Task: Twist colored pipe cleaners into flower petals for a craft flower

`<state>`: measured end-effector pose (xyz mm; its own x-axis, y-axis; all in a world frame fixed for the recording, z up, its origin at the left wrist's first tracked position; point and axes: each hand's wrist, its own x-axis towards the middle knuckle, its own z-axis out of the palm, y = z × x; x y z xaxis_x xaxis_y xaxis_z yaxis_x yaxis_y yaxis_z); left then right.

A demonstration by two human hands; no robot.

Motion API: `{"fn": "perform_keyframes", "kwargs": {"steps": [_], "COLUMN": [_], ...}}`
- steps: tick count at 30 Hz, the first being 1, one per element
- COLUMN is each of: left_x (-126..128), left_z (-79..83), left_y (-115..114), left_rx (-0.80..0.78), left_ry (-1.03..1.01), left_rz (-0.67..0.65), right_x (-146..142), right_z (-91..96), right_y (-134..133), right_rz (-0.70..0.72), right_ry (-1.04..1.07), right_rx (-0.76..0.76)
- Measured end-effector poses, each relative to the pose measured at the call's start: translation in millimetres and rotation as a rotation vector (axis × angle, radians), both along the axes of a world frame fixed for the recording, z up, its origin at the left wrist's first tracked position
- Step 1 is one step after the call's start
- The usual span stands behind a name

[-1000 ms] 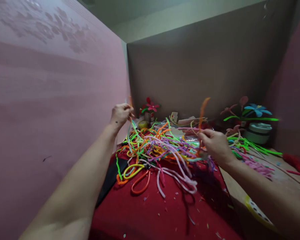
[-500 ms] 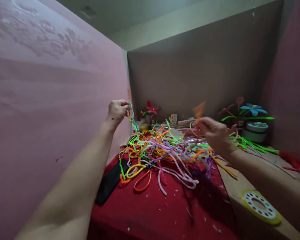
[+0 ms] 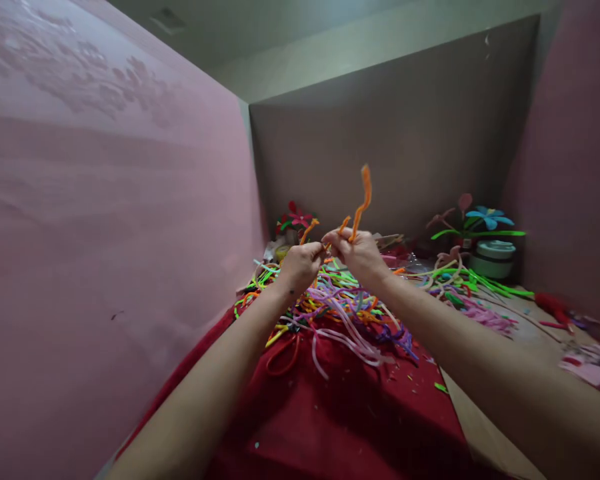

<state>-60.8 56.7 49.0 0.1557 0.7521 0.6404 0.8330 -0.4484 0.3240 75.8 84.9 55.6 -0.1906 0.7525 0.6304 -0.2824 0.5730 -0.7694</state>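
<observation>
Beneath a heap of fuzzy stems (image 3: 347,317), tangled in purple, green, orange, yellow and pale pink, a red cloth (image 3: 330,427) is spread, and by it part of the table (image 3: 470,420) is covered. In front of the heap the cloth is dotted with tiny scraps, and a red loop (image 3: 283,367) is laid at the heap's near edge. To the right of the heap, pale wood is left bare in places; there a pink bundle (image 3: 495,320) and long green strips (image 3: 500,287) are strewn.

Above the heap, orange stems (image 3: 367,190) are held up; whether one bent length or several are gripped cannot be told. They are pinched between thumb and fingertips by the left hand (image 3: 301,265) and likewise by the right hand (image 3: 360,255), the two sets of fingertips being brought close together.

Behind the heap, a pinkish-red flower (image 3: 300,217) is seen at the left. Farther right of the heap, a blue flower (image 3: 489,217) is placed by a pale green container (image 3: 495,260). The heap is flanked on the left by a pink wall (image 3: 130,267) and backed by a grey-brown wall (image 3: 405,153); the room is dimly lit.
</observation>
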Motion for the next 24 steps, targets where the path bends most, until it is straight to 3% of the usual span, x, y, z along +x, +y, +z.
{"fn": "perform_keyframes", "kwargs": {"steps": [3, 7, 15, 24], "left_x": [-9.5, -20.7, -41.0, -71.6], "left_z": [-15.9, -25.6, -26.8, -33.9], "left_y": [6.9, 17.5, 16.4, 7.1], "left_rx": [-0.017, -0.063, -0.350, -0.340], "left_ry": [0.002, -0.048, -0.216, -0.326], "left_rz": [0.010, 0.035, -0.056, 0.053], "right_x": [13.9, 29.1, 49.1, 62.7], "right_z": [10.3, 14.3, -0.1, -16.4], "right_y": [-0.9, -5.0, 10.4, 18.6], "right_rz": [-0.096, -0.130, -0.104, -0.089], "right_ry": [0.089, 0.043, 0.150, 0.189], "right_rx": [-0.043, -0.079, -0.151, -0.276]}}
